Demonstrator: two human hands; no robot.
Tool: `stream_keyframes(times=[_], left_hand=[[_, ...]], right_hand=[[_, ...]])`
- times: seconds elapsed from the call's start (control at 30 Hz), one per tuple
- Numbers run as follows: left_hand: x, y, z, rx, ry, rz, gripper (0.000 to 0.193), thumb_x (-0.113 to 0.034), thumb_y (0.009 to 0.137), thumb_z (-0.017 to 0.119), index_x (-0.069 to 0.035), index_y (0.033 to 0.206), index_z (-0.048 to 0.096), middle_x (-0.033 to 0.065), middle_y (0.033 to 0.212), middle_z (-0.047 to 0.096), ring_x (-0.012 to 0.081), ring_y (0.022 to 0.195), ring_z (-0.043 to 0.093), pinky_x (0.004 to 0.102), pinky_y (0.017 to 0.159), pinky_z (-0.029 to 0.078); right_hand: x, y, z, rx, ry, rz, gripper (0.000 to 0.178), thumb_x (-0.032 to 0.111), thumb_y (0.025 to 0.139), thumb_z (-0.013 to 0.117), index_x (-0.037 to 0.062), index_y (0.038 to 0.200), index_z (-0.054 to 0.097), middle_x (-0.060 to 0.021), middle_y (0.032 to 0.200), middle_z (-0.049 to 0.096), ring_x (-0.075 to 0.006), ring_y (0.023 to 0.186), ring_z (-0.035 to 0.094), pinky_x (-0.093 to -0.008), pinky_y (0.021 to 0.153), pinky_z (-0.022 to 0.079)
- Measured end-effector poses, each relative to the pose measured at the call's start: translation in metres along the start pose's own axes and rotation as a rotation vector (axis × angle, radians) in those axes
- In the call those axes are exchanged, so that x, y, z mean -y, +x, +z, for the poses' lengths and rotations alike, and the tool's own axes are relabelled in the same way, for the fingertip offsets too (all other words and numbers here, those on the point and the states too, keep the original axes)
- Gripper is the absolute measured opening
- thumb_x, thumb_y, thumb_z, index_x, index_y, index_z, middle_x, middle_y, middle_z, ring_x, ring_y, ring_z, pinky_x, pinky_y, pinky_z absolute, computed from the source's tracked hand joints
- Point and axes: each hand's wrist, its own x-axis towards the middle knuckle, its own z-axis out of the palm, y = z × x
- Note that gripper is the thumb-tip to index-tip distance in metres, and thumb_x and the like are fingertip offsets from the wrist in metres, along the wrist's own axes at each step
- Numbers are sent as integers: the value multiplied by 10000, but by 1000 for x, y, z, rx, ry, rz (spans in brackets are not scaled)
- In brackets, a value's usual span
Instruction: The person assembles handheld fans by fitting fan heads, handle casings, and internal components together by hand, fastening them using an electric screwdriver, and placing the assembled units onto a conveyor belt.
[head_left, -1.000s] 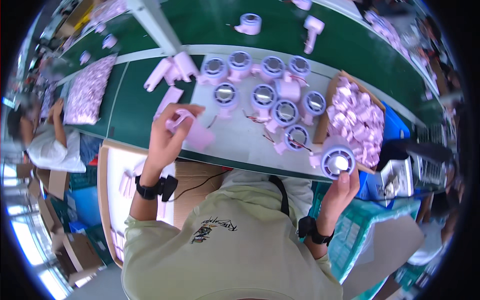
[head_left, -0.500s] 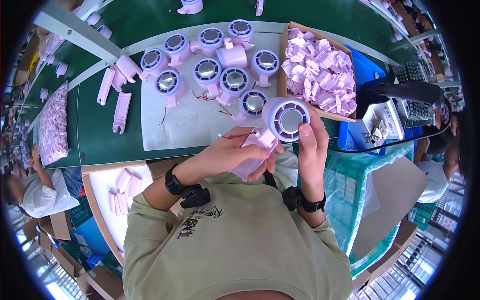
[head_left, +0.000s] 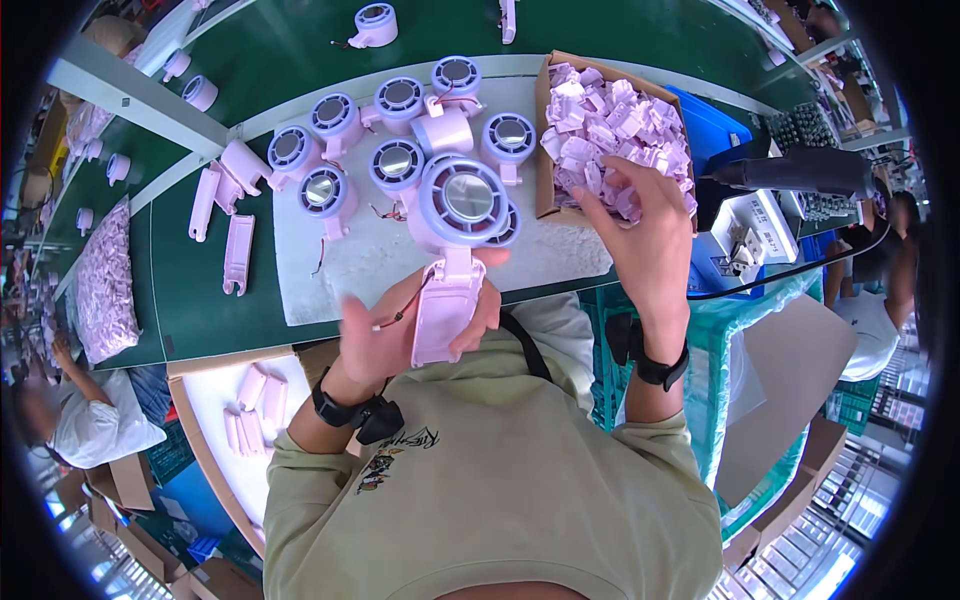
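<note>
My left hand [head_left: 380, 338] cradles a pink handheld fan [head_left: 447, 310] by its handle, fingers behind it and thumb raised away. The fan's round head, with a lilac ring and silver centre, points up and away from me; the handle's hollow inside faces me, and a thin dark wire hangs beside it. Over the near edge of a cardboard box [head_left: 545, 135], my right hand [head_left: 645, 225] reaches in with thumb and fingers apart. Its fingertips are at the small pink plastic parts [head_left: 625, 120] heaped there; I see none held.
Several fan heads [head_left: 398, 165] stand on a white mat [head_left: 310, 270]. Loose handle shells [head_left: 238, 255] lie left of it. A black power screwdriver [head_left: 795, 175] rests by blue bins [head_left: 715, 135] at right. A carton of shells [head_left: 180, 385] sits near left; a green-lined crate [head_left: 720, 340] stands right.
My right hand has let go of the fan head and moved up and right to the parts box. My left hand has moved left, turning the handle more upright.
</note>
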Motion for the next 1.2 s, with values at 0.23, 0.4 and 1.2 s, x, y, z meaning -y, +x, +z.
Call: stream_keyframes(times=[0.23,0.4,1.2], left_hand=[[10,-1,-14,-69,-188,-35,649,-458,1038,187,3,1494,217,117,1089,553,146,768,521,282,692,440],[7,4,2,-193,191,-14,605,-371,1031,347,31,1472,248,176,1227,567,241,883,641,339,779,520],[11,15,21,-275,-31,-97,468,-218,1013,441,11,1418,388,129,1345,503,170,1229,474,300,1028,366]], right_hand=[[-10,4,2,-31,-93,-97,216,156,780,746,36,955,707,-72,845,681,-218,751,616,-320,728,499],[-6,4,-7,19,-100,-50,190,107,779,728,26,947,691,-80,870,683,-218,762,623,-311,730,501],[51,-47,1,37,163,-765,261,13,656,765,3,914,725,-120,1100,659,-272,964,659,-337,813,559]])
